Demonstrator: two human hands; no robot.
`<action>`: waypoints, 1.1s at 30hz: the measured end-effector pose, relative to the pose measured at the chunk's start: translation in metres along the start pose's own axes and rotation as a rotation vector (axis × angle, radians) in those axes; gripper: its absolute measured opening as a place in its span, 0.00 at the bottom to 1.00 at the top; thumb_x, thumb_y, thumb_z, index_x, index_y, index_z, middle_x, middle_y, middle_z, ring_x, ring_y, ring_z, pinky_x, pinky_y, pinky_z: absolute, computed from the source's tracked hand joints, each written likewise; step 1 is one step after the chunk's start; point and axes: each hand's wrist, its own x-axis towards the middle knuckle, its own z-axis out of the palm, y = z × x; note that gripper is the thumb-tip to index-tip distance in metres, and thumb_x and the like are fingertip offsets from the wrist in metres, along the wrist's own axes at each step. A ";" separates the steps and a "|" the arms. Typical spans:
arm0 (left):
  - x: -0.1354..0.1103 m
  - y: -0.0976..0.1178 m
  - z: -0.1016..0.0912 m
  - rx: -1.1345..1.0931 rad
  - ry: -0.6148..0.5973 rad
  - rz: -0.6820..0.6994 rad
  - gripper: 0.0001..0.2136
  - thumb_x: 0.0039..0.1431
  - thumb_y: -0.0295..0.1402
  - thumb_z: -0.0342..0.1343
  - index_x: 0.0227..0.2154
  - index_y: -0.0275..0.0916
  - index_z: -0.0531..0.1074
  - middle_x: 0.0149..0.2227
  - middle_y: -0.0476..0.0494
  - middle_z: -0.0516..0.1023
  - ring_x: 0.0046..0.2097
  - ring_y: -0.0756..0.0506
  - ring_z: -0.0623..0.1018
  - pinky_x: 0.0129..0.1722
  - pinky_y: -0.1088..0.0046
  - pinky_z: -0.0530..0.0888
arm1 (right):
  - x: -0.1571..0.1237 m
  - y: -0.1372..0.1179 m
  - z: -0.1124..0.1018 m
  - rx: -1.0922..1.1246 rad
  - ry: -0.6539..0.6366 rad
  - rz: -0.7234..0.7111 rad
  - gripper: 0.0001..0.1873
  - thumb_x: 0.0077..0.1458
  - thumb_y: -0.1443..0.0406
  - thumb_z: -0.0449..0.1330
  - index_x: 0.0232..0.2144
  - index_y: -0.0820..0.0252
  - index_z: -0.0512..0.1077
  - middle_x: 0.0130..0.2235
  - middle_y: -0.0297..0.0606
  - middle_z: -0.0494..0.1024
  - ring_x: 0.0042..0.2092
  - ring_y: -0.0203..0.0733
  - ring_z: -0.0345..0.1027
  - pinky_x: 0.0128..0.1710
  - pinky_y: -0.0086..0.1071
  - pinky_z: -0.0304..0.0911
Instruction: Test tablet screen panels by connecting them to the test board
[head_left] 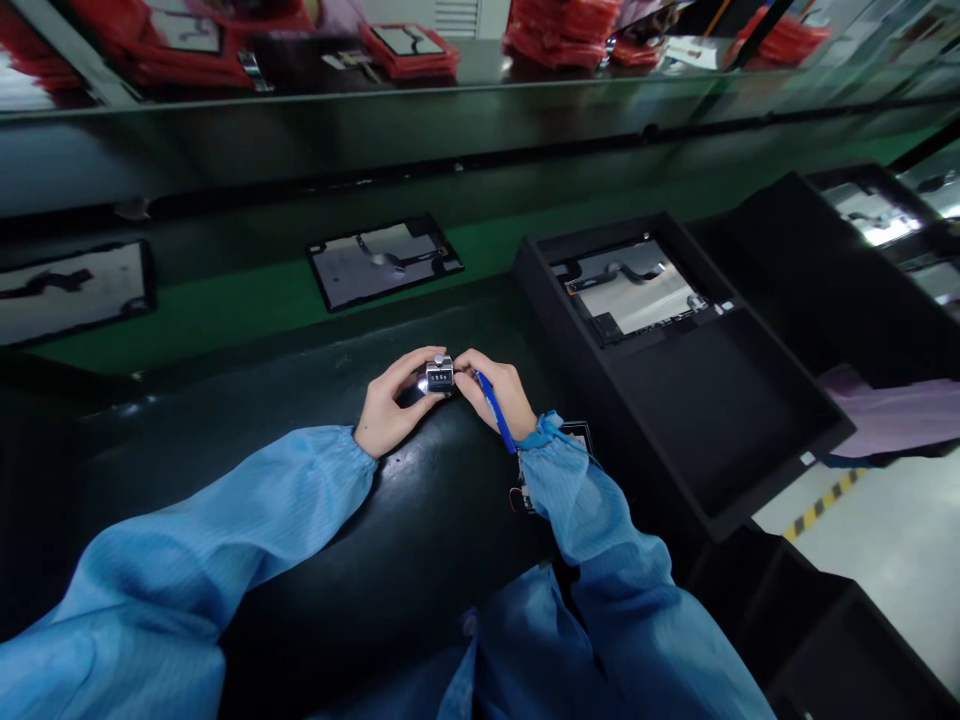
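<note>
Between my two hands is a small metal tally counter (439,375), its number window facing me. My left hand (394,402) is closed round its left side, thumb below and fingers above. The fingertips of my right hand (499,392) touch the counter's right side. A blue pen (495,412) is also held in my right hand, slanting down toward the wrist. Partly hidden under my right sleeve lies a device with a dark frame (581,433) and a thin red wire.
A flat screen panel with a ribbon cable (384,262) lies behind my hands, another panel (75,290) at left. To the right stands a black tray (720,410) holding one more panel (634,285). Red packets (562,30) are piled on the shelf above.
</note>
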 end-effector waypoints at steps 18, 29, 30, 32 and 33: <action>0.000 0.001 0.000 -0.003 -0.016 0.028 0.20 0.58 0.34 0.64 0.53 0.40 0.73 0.56 0.36 0.76 0.58 0.39 0.75 0.57 0.58 0.76 | 0.001 -0.003 -0.001 0.056 -0.088 0.092 0.14 0.62 0.57 0.49 0.27 0.57 0.63 0.25 0.29 0.66 0.27 0.33 0.59 0.31 0.27 0.55; 0.000 0.001 0.000 -0.030 -0.003 -0.006 0.20 0.58 0.35 0.65 0.53 0.40 0.72 0.56 0.36 0.75 0.59 0.39 0.74 0.57 0.57 0.75 | 0.001 -0.006 -0.002 0.042 -0.071 0.094 0.09 0.59 0.61 0.51 0.28 0.56 0.64 0.25 0.29 0.66 0.28 0.33 0.61 0.33 0.27 0.57; 0.000 0.001 0.000 -0.026 -0.006 -0.011 0.20 0.57 0.35 0.65 0.53 0.40 0.72 0.56 0.36 0.75 0.59 0.38 0.74 0.58 0.56 0.75 | 0.001 -0.005 -0.002 0.041 -0.083 0.105 0.10 0.59 0.60 0.50 0.27 0.56 0.63 0.25 0.29 0.66 0.28 0.33 0.61 0.33 0.28 0.57; 0.000 0.000 0.000 -0.023 -0.008 -0.019 0.21 0.57 0.36 0.65 0.53 0.40 0.72 0.57 0.35 0.75 0.59 0.38 0.74 0.58 0.55 0.75 | 0.002 -0.005 -0.001 0.055 -0.102 0.122 0.12 0.61 0.59 0.49 0.27 0.56 0.63 0.25 0.30 0.67 0.28 0.34 0.61 0.32 0.28 0.57; 0.000 0.000 0.000 -0.026 -0.005 -0.021 0.21 0.57 0.37 0.65 0.53 0.40 0.72 0.57 0.35 0.75 0.59 0.38 0.74 0.58 0.55 0.75 | 0.002 -0.006 -0.001 0.063 -0.104 0.124 0.12 0.61 0.59 0.49 0.27 0.56 0.63 0.25 0.30 0.67 0.28 0.34 0.61 0.32 0.28 0.57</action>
